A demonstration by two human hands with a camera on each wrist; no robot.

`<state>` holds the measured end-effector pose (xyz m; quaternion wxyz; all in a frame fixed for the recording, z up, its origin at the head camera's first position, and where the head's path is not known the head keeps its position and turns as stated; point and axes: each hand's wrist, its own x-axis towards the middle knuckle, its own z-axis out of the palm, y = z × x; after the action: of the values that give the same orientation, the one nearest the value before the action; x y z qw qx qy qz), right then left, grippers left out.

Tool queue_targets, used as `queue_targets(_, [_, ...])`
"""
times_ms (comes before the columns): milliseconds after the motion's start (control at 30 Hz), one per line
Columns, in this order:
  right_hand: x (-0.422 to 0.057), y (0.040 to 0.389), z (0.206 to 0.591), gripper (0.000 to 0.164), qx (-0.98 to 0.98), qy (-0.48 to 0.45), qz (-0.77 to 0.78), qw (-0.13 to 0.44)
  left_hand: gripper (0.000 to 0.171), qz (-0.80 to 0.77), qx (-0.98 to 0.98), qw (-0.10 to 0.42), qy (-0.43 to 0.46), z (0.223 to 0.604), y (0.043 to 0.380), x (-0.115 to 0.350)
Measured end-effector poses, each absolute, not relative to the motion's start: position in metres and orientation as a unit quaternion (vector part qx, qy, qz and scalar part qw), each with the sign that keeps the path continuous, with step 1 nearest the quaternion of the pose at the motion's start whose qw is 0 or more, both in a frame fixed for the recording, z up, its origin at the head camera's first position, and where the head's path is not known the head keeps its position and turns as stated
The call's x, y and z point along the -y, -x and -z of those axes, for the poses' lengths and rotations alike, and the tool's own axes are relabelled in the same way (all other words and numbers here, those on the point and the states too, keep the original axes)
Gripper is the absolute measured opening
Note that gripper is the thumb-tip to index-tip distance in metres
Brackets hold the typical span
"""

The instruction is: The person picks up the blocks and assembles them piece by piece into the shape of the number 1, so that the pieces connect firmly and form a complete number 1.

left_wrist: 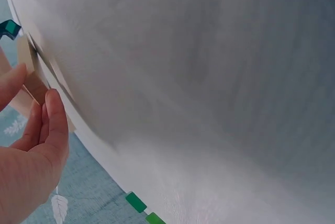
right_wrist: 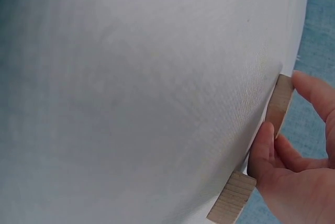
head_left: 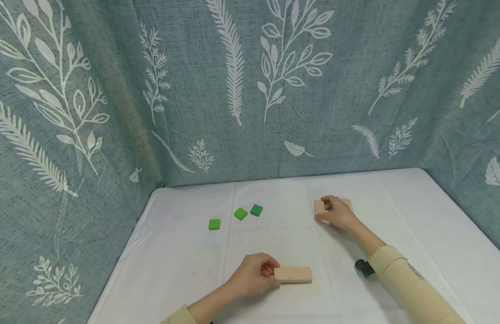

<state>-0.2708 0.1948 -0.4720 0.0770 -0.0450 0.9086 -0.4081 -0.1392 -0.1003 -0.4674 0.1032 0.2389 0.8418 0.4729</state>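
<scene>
1. Fingers (head_left: 271, 260) of the left hand (head_left: 250, 276) curl to pinch the left end of a long wooden block (head_left: 293, 274), thumb on the near side; whether the block is lifted, the views do not settle.
2. The left forearm slants up and rightward from the bottom of the head view.
3. The right hand (head_left: 338, 212) reaches farther out, grasping a pale wooden block (head_left: 319, 208) between thumb and fingers, its forearm angled up and leftward in a beige sleeve (head_left: 412, 285). A dark object (head_left: 363, 267) sits just beside the cuff.
4. Another wooden block (right_wrist: 232, 199) lies just right of that hand, partly covered in the head view.
5. The right hand works near the table's (head_left: 177, 283) far edge, below the curtain (head_left: 250, 157); the left is well apart from that edge.
6. White cloth spans the room between both hands; three green pieces (head_left: 240, 213) lie farther left.
</scene>
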Motion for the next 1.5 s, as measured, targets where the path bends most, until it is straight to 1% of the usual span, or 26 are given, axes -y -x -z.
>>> queue_targets(433, [-0.1974,0.2737,0.4773,0.065,-0.909,0.045,0.408,0.079,0.027,-0.452,-0.851,0.134,-0.232,0.4715,0.1335,0.1004])
queue_targets(867, [-0.1968,0.2729,0.477,0.065,-0.908,0.037,0.41,0.082,0.028,-0.44,-0.851,0.112,-0.264,0.4749,0.1324,0.1006])
queue_targets(1300, [-0.1974,0.2738,0.4761,0.066,-0.907,0.044,0.41,0.084,0.031,-0.453,-0.844,0.137,-0.253,0.4758,0.1342,0.1035])
queue_targets(1500, [-0.1988,0.2741,0.4752,0.068,-0.906,0.048,0.411,0.094,0.03,-0.461,-0.839,0.147,-0.249,0.4746,0.1338,0.1061])
